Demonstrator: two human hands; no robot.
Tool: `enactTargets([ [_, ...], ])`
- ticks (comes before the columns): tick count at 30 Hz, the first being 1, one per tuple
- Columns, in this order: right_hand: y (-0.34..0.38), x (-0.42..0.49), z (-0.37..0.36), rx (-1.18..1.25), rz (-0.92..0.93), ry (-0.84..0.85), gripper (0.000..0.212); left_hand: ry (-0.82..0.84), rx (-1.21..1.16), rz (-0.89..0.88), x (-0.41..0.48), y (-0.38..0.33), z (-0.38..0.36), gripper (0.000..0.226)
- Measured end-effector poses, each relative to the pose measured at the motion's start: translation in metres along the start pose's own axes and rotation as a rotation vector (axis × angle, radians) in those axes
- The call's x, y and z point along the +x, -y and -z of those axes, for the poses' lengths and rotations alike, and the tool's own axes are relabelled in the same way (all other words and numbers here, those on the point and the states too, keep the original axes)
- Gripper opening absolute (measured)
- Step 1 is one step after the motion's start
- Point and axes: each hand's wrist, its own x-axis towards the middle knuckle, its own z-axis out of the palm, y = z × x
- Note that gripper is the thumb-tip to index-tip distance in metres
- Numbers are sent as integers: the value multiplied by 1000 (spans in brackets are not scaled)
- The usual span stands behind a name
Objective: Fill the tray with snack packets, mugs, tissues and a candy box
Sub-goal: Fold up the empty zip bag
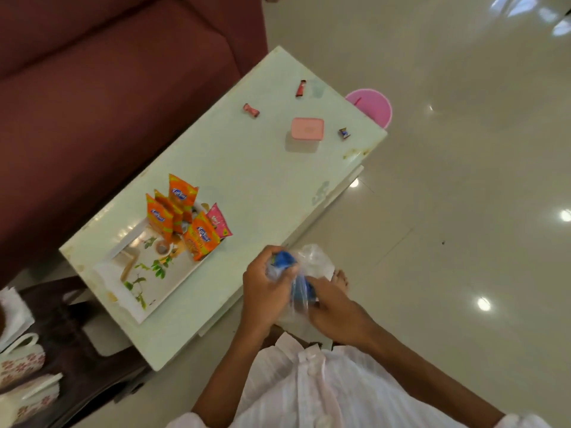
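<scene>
A white tray (173,282) with a leaf print lies on the near left part of the pale table (262,168). Several orange snack packets (173,208) and one pink packet (220,222) stand at its far end. My left hand (268,288) and my right hand (335,310) both grip a clear plastic bag (315,261) holding blue packets (284,259), just off the table's near edge. A pink candy box (307,128) sits far right on the table. Two floral mugs (21,362) and white tissues (12,313) rest on a dark stool at the lower left.
Three wrapped candies (251,110) lie loose around the pink box. A maroon sofa (108,88) runs along the table's far side. A pink bin (370,105) stands on the glossy floor behind the table's far corner. My bare foot (340,279) shows under the bag.
</scene>
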Motion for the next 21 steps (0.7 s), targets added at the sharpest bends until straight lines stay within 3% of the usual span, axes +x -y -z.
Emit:
enactTargets([
  [5,-19,-4,81,126,92,-445,54,-108,96,1,42,-41,-51,22],
  [10,-23,21,151,63,129,-298,93,37,120,31,73,-72,-88,40],
  [13,-23,45,188,24,179,-201,82,97,44,92,95,-88,-111,49],
  [17,-23,84,231,-11,185,-148,56,134,-206,313,137,-101,-136,72],
  [19,-28,107,253,-39,199,-183,46,134,-337,357,157,-106,-153,78],
  [21,-37,132,277,-57,188,-305,38,69,-340,325,179,-112,-175,69],
])
